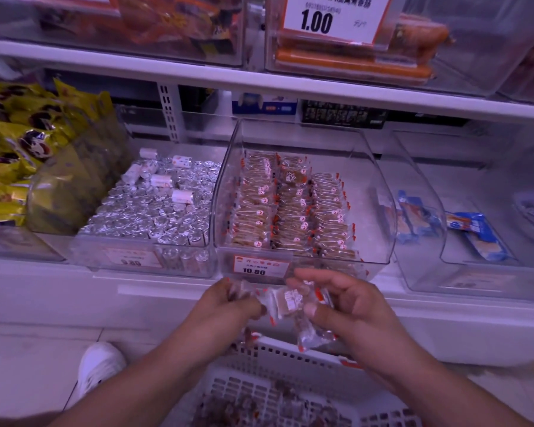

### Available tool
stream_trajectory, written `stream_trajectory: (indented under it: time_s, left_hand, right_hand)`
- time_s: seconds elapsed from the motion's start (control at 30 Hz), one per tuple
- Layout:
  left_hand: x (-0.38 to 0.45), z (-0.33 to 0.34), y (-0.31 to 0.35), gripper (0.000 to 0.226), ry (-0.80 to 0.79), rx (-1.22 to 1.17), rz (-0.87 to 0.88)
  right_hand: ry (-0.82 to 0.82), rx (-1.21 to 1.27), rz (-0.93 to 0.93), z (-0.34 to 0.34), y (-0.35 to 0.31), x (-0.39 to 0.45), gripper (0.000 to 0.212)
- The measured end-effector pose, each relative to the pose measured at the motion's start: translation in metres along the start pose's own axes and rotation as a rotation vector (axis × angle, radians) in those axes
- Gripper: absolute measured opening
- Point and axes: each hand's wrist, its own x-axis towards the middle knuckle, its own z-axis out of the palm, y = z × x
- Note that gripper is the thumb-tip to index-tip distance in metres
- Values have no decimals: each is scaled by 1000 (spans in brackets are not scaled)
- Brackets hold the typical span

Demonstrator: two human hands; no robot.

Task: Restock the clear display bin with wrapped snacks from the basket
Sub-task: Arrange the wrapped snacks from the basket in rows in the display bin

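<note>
Clear-wrapped brown snacks [287, 303], red-edged

Both hands meet over the far rim of the basket [290, 392]; left hand [228, 306] and right hand [349, 306] share a bunch of wrapped snacks [290, 303] between them. Directly beyond the hands: clear display bin [379, 211] on the shelf [59, 291], snacks in rows inside. Left of that bin: foil-pack bin [142, 257], bagged goods further left. Right of it: another bin [475, 272], few packs. Shoe [101, 365] on floor, left of left forearm.
</note>
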Motion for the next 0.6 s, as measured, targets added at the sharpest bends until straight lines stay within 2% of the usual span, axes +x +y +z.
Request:
stream_trajectory:
  time_s: [0.07,0.13,0.2,0.3,0.37,0.43,0.5,0.57,0.6]
  left_hand:
    - [-5,4,0,19,-72,-11,-54]
    - [-8,10,2,31,-211,-120,-137]
    - [-9,13,2,50,-347,-192,-182]
    - [-14,13,-7,47,-461,-97,-46]
    - [-13,14,-10,47,-376,-155,-29]
    - [-6,15,-13,33,-223,-210,-25]
    - [-2,19,-13,33,-69,-224,-24]
    - [-1,26,-14,33,-42,-284,-31]
    - [-3,31,-15,22,-74,-328,-35]
  right_hand:
    - [-200,0,30,-4,-9,-2,41]
    - [-309,-107,31,-5,-12,-3,45]
    - [-296,-285,-20,-2,-11,-3,49]
    - [-170,-334,-49,0,-3,-2,62]
    - [-8,-304,-48,-1,0,1,65]
    - [165,-287,-49,-2,5,4,58]
    - [284,-313,-88,4,9,5,53]
    - [355,-450,-195,16,11,1,54]
    - [353,-541,-269,22,12,-1,55]
